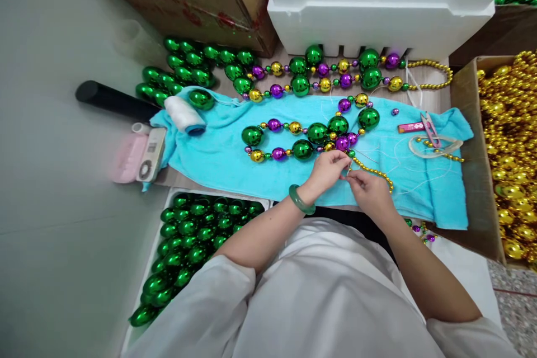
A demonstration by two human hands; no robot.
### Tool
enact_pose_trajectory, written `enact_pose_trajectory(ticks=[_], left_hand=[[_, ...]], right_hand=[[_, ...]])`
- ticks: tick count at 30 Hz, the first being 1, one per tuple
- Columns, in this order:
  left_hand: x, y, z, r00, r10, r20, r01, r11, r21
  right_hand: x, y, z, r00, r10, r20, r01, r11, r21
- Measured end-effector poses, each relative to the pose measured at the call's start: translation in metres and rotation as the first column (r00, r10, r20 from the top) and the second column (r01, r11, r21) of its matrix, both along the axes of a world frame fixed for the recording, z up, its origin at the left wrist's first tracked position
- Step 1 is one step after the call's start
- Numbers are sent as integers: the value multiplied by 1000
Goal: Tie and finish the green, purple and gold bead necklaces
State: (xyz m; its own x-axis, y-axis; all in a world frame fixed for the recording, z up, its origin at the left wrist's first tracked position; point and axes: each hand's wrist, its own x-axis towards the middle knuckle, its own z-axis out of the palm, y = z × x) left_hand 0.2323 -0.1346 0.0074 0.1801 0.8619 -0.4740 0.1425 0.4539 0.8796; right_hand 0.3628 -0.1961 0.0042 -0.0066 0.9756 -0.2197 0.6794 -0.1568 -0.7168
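Note:
My left hand (329, 171), with a green bangle (301, 200) at its wrist, pinches a thin white string (349, 166) beside a looped bead necklace (302, 150). Close on its right, my right hand (369, 189) has its fingertips closed on the same string. The necklace of green, purple and gold beads lies on a turquoise towel (226, 170), and a run of small gold beads (371, 170) trails from it past my right hand. Loose thread curls over the towel. Another bead necklace (300, 85) lies behind, in front of the white foam box.
A thread spool (184, 114) stands at the towel's left. Thread snips (429, 130) lie at its right. The foam box (377, 19) holds gold, purple and green beads; a carton (474, 190) of gold beads borders the right. Green beads (188, 229) fill a tray at lower left.

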Motion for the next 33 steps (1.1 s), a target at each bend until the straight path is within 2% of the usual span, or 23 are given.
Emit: enact_pose_trajectory(ticks=[4,8,10,12,16,19,22,26,28,33], left_hand=[[-2,2,2,1000,-11,-28,11,1000,-1],[-4,3,3,992,-53,-114,55,998,20],[-4,3,5,991,-67,-119,67,998,-7],[-3,2,8,998,-38,-59,33,996,-85],[-1,1,12,993,67,95,-42,968,-249],[-1,0,12,981,109,162,-59,956,-286],[-2,0,10,976,120,181,-64,956,-287],[-5,0,8,982,92,165,-38,953,-300],[-5,0,6,985,90,148,-42,953,-301],[-5,-2,1,979,129,159,-80,955,-285]], right_hand=[[-9,-3,-7,993,75,89,-78,997,27],[-9,-4,-3,999,28,40,-32,994,101],[-8,-5,-1,1000,8,5,-9,992,125],[-9,-7,-1,1000,13,12,-14,992,128],[-14,-11,-9,992,24,126,-41,990,138],[-18,-14,-16,980,32,197,-66,984,166],[-17,-15,-17,983,53,176,-94,967,239],[-7,-10,-12,992,-118,49,91,922,377],[-3,-4,-14,983,-181,-27,179,920,347],[-1,8,-28,942,-244,-231,274,956,107]])
